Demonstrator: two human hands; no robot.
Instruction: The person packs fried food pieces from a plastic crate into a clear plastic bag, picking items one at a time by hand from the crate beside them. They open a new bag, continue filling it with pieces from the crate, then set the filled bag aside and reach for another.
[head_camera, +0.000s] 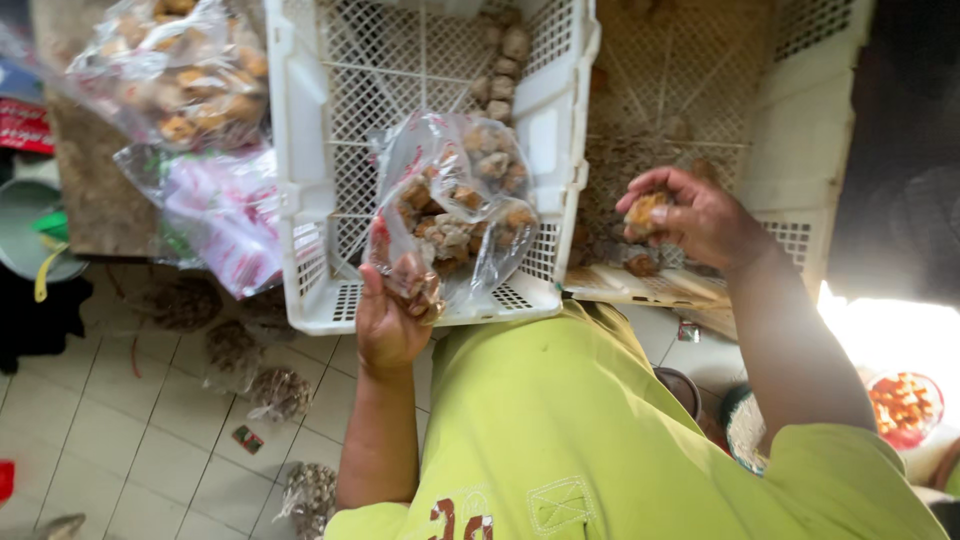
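filling step: left hand (388, 318) grips the clear bag (455, 205) of brown lumps over the white crate (310, 150); right hand (690, 215) is closed on one lump (645, 212), which seems due for the bag's mouth

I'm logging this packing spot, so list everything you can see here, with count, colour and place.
white crate: one, white lattice, centre
second crate: one, pale, right
clear bag of brown pieces: one, in the left hand over the white crate
brown piece: one, in the right hand
filled bags: two, clear and red-patterned, upper left
small filled bags: several, brownish, on the tiled floor
red bowl: one, lower right
left hand: grips the bag's lower edge
right hand: closed on the brown piece
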